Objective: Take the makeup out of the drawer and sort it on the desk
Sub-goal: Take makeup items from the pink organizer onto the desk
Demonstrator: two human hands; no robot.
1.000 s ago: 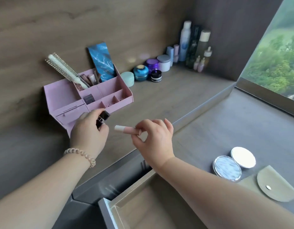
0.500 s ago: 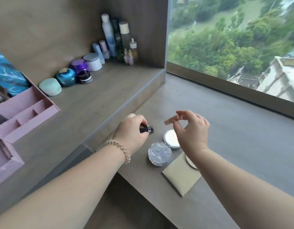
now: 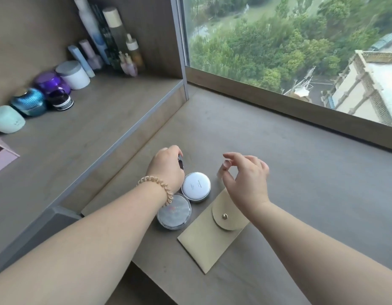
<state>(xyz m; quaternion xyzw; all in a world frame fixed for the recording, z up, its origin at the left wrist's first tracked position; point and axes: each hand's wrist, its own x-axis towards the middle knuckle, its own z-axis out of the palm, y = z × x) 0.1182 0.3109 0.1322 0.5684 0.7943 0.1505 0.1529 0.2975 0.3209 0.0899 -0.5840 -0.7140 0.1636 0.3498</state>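
My left hand is shut on a small dark lipstick, held low over the grey desk just behind a white round compact. My right hand pinches a pale pink tube between thumb and forefinger, close to the desk, right of the white compact; the tube is blurred. A clear-lidded round compact lies in front of the white one, partly under my left wrist. A beige snap pouch lies beside both. The drawer is out of view.
A raised shelf on the left carries jars, tall bottles and a mint case. A corner of the pink organiser shows at the left edge. A window sill bounds the desk behind.
Both hands went from the pink organiser rightward to the lower desk, carrying the lipstick and the pink tube, and have come down beside the compacts. The view swung right; the drawer has left the frame.
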